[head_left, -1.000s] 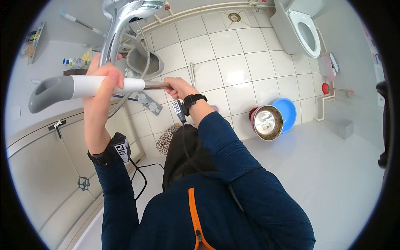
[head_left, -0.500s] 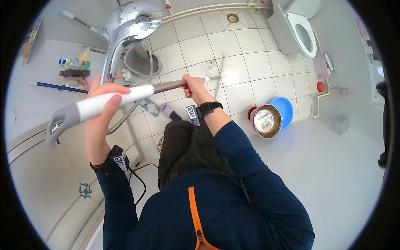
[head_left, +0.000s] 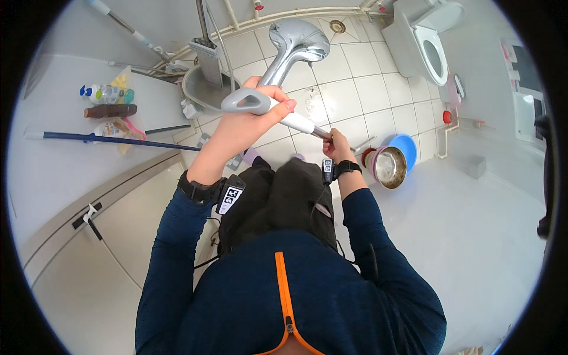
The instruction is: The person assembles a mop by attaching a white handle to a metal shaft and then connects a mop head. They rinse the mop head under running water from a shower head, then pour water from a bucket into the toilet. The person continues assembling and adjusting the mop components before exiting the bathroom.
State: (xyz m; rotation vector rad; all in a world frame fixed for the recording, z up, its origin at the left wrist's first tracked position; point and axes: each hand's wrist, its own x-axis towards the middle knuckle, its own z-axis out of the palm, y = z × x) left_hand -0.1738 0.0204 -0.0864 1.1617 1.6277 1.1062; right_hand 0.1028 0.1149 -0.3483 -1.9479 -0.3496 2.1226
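Pole point(head_left: 299, 122) in both hands point(head_left: 247, 123) (showerhead point(head_left: 300, 42) in left too).

Pale tiled floor point(head_left: 346, 97), whitish wall point(head_left: 488, 74), 1 white toilet point(head_left: 421, 44)

The left hand point(head_left: 260, 115) grasps the white grip of a pole point(head_left: 297, 122) and a chrome shower head point(head_left: 305, 42) together; the right hand point(head_left: 337, 146) wraps the pole's metal shaft. A flat mop point(head_left: 207, 62) stands in a grey bucket point(head_left: 195, 93). On the tiled floor point(head_left: 346, 83), a metal basin point(head_left: 390, 168) overlaps a blue basin point(head_left: 407, 149). The toilet point(head_left: 433, 54) stands beyond, lid raised.
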